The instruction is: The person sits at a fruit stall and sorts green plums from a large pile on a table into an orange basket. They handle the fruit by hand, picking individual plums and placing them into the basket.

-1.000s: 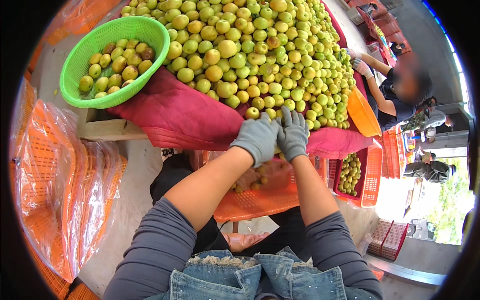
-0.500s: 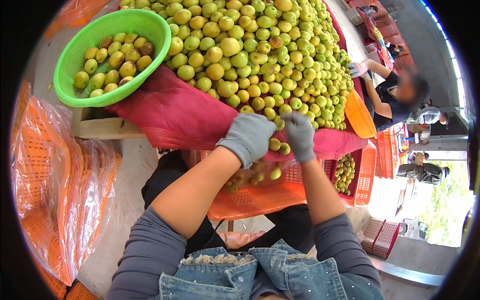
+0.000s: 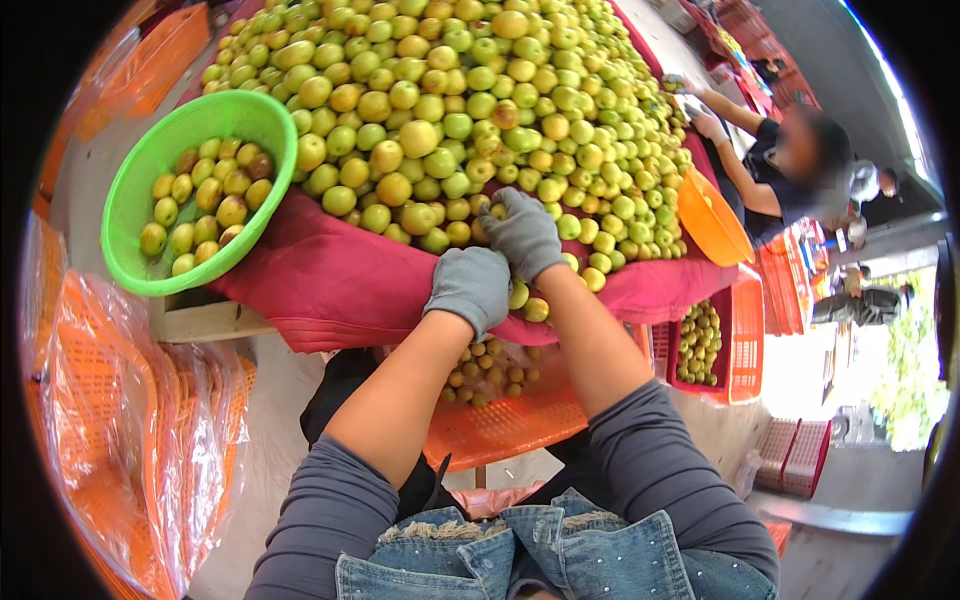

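Note:
A large heap of round yellow-green fruit, like jujubes (image 3: 420, 135), covers the table before me on a dark red cloth (image 3: 330, 270). Both my hands wear grey gloves. My right hand (image 3: 524, 232) reaches into the near edge of the heap, its fingers curled round one jujube (image 3: 498, 211). Close beside it, my left hand (image 3: 470, 288) is closed over the cloth's near edge; whatever its fingers hold is hidden. A couple of loose jujubes (image 3: 535, 309) lie under my right wrist. Below the edge, more jujubes (image 3: 485, 375) sit in an orange crate (image 3: 510, 430).
At the table's left corner stands a green basket (image 3: 150, 150) of browner fruit. Plastic-wrapped orange crates (image 3: 150, 400) stack at left. On the right are an orange bowl (image 3: 712, 215), a co-worker (image 3: 765, 160) with gloved hands at the heap, and a crate (image 3: 745, 340) holding fruit.
My right hand has moved left and farther into the heap, beside my left hand. The fruit seen falling toward the crate is no longer in the air. The whole view has shifted slightly.

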`<move>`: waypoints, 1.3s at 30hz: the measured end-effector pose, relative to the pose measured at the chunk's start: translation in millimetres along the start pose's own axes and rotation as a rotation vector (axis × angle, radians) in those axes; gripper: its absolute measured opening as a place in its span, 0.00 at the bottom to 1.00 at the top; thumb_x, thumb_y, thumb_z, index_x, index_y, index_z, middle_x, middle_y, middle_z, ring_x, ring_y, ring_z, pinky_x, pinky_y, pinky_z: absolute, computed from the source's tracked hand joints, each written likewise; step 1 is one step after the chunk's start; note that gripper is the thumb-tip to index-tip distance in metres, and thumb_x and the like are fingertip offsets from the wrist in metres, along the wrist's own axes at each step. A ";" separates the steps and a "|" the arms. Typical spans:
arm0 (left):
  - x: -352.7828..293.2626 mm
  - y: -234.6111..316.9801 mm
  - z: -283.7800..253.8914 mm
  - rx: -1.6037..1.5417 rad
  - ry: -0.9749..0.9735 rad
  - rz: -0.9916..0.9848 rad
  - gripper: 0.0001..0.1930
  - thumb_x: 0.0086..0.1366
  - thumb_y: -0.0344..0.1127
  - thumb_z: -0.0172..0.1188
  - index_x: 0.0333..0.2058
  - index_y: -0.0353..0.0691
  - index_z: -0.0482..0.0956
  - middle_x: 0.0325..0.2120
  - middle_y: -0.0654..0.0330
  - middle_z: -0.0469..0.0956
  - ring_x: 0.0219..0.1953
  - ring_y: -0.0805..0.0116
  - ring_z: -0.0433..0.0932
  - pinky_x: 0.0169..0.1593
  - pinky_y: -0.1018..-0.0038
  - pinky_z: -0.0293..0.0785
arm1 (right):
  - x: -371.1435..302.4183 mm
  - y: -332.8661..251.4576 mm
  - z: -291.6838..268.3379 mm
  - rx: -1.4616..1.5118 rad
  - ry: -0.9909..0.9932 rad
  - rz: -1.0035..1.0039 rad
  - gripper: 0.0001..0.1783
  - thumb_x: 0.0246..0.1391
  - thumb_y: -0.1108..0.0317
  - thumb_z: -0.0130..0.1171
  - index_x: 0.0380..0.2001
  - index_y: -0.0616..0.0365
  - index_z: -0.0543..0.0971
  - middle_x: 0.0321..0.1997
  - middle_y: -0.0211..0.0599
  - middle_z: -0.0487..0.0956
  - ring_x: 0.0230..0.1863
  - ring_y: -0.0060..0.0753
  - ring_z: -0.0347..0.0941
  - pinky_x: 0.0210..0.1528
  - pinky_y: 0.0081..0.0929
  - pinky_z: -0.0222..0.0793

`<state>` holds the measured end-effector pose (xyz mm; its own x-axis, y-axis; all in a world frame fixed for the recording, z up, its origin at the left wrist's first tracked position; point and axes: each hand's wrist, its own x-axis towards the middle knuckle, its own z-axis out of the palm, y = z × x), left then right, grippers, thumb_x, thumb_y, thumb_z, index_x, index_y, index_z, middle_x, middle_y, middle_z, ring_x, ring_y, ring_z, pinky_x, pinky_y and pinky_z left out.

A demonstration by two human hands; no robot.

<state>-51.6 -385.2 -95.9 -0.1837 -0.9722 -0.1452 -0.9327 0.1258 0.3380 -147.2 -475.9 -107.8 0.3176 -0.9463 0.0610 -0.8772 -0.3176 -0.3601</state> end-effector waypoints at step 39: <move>-15.1 17.8 -10.7 -0.203 -0.218 0.265 0.15 0.63 0.45 0.55 0.43 0.47 0.82 0.32 0.53 0.81 0.37 0.52 0.81 0.41 0.57 0.76 | 62.4 -29.0 -23.2 -0.265 -0.514 -0.041 0.15 0.55 0.58 0.53 0.42 0.50 0.81 0.43 0.46 0.81 0.43 0.51 0.79 0.48 0.44 0.74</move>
<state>-62.1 -370.4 -77.7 -0.4921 -0.8436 -0.2148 -0.7676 0.3041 0.5642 -110.3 -527.2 -71.9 0.4291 -0.8030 -0.4137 -0.8998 -0.4202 -0.1177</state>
